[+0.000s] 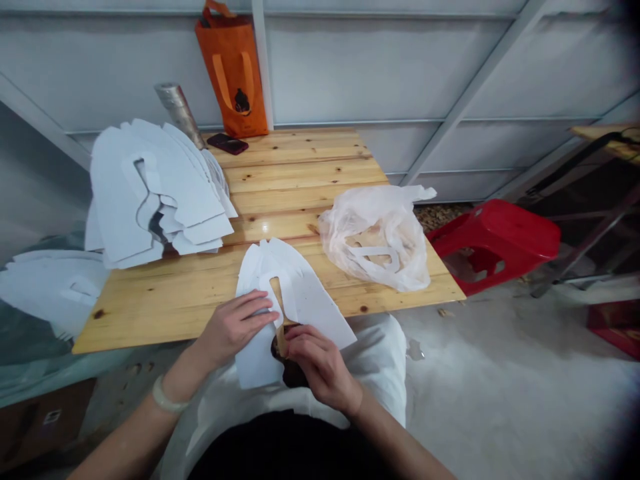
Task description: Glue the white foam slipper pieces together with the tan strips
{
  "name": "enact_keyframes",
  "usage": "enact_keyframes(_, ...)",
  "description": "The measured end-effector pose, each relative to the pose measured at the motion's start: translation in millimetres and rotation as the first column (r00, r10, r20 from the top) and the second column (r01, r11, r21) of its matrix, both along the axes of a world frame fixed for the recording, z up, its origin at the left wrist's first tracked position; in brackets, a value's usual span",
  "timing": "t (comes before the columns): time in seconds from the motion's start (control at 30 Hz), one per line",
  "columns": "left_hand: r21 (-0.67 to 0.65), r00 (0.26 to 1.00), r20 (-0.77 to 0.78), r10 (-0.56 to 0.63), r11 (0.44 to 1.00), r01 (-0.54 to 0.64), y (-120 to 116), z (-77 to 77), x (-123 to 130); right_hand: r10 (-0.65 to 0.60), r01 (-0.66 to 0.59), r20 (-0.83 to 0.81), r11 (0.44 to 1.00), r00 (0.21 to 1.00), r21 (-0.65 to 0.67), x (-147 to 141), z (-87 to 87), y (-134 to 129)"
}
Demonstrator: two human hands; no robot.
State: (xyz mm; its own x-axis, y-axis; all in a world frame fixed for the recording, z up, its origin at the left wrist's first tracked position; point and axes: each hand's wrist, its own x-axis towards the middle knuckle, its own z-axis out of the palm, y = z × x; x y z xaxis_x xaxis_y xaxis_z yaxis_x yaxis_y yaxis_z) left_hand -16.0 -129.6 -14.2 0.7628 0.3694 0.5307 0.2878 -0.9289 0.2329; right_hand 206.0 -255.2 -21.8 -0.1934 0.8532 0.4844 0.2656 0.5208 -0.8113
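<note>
- Nearest the camera, a white cloth point(380, 360) lies across the person's lap, with dark clothing point(285, 453) showing below it.
- At the far left, loose white card cut-outs point(50, 287) sit below the desk's edge, above a cardboard box point(43, 420).
- On the left part of the desk point(150, 327) stands a fanned stack of cut-outs point(155, 193). Behind it are a silver roll point(179, 113), a phone point(227, 143) and an orange bag point(233, 73).
- The left grip point(235, 327), with a pale bangle point(167, 393) at the wrist, lies flat on the sheet. Its fingers are together and pressing, not pinching.
- A white card cut-out point(300, 300) lies under both hands, across the desk's near edge and over the lap. It looks light and thin, fairly stiff but easy to crease, so its broad flat parts seem the best place to hold, away from the narrow slot.
- The right grip point(320, 367) curls over the sheet beside a tan strip point(281, 340) at the slot's lower end, with a dark object point(293, 373) beneath. Whether it pinches the strip, I cannot tell.
- Further right lie a plastic bag point(375, 240) holding a white scrap point(375, 252), a red stool point(495, 237) on its side, and a red crate point(617, 320).
</note>
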Motion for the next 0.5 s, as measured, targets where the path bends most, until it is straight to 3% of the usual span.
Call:
enact_keyframes(0.1,-0.035,0.999,-0.039,-0.004,0.999,0.003,-3.0,5.3,2.8,0.125,-0.129,0.185,0.992,0.975,0.005,5.2,3.3,-3.4)
enact_keyframes(0.17,-0.094,0.999,-0.044,0.021,0.995,-0.025,-7.7,8.7,8.6,0.199,-0.198,0.355,0.979,0.914,-0.037,7.8,5.5,-8.3)
enact_keyframes(0.27,-0.143,0.992,0.014,0.125,0.982,-0.122,-15.9,9.8,20.0,0.223,-0.198,0.573,0.974,0.789,-0.106,7.1,7.7,-19.0)
enact_keyframes(0.37,-0.213,0.978,0.01,0.208,0.956,-0.201,-20.6,5.0,27.1,0.224,-0.186,0.684,0.974,0.694,-0.13,1.9,11.5,-29.8)
enact_keyframes(0.43,-0.277,0.977,-0.011,0.213,0.938,-0.207,-19.9,0.7,29.0,0.193,-0.165,0.685,0.981,0.702,-0.107,0.5,20.1,-34.9)
enact_keyframes(0.5,-0.31,0.98,-0.007,0.198,0.931,-0.19,-16.3,0.8,31.0,0.123,-0.115,0.607,0.992,0.785,-0.053,5.2,38.9,-39.6)
